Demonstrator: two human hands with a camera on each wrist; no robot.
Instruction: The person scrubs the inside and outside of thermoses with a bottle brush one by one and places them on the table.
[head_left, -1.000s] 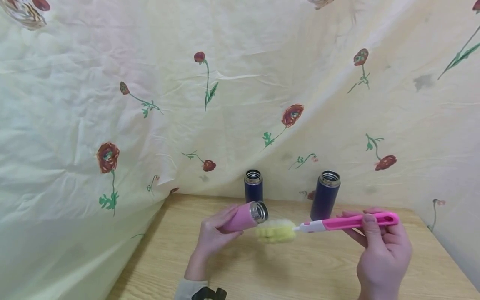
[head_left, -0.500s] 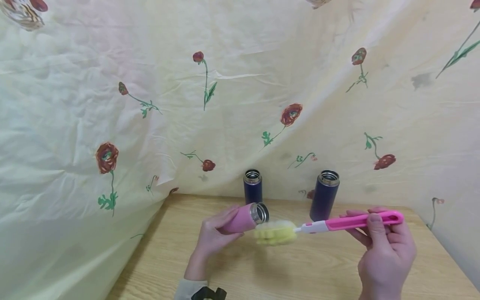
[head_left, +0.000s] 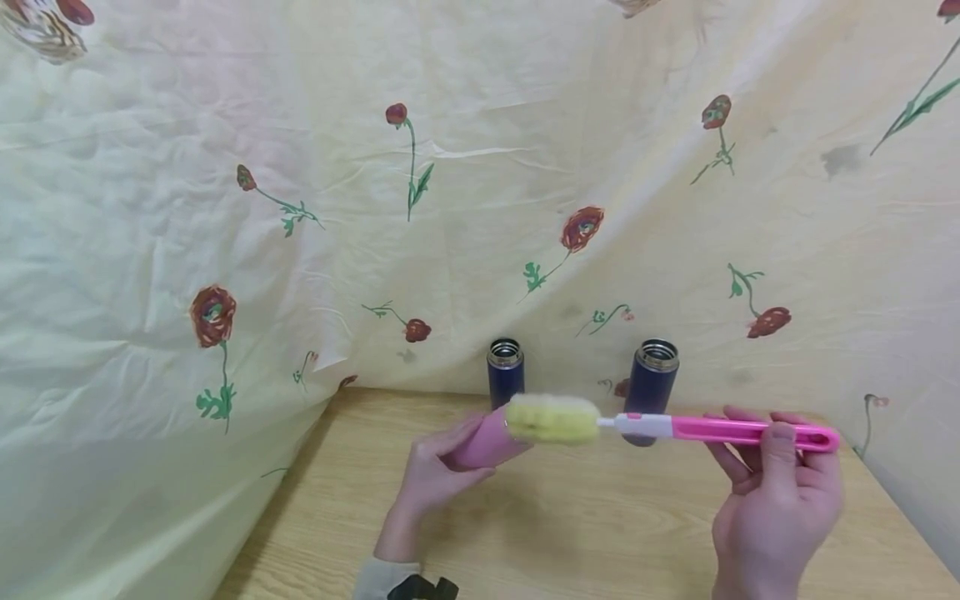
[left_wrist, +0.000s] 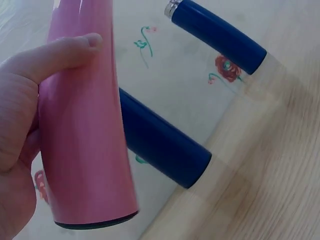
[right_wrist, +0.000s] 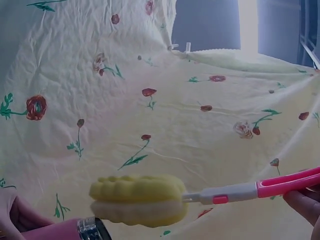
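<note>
Left hand: lower centre of the head view, fingers and thumb curled round the pink bottle's body; in the left wrist view the thumb lies across its side.
Pink bottle: centre of the lower half of the head view, tilted, neck end toward the right of the frame; its metal neck shows at lower left in the right wrist view.
Right hand: lower right of the head view, thumb and fingers pinching the brush's pink handle near its looped end.
Bottle brush: nearly level across the head view, right of centre, its white shaft running from the handle to the sponge.
Yellow-and-white sponge: outside the bottle's mouth, overlapping it in the head view; whether the 2 touch cannot be told.
Navy bottles: 2, uncapped and upright; the left navy bottle is partly hidden below, the right navy bottle is crossed by the brush.
Desk: light wood grain, bottom of the head view.
Floral cloth: cream with red flowers, filling the upper frame behind the desk.
Sleeve: pale, bottom centre-left.
</note>
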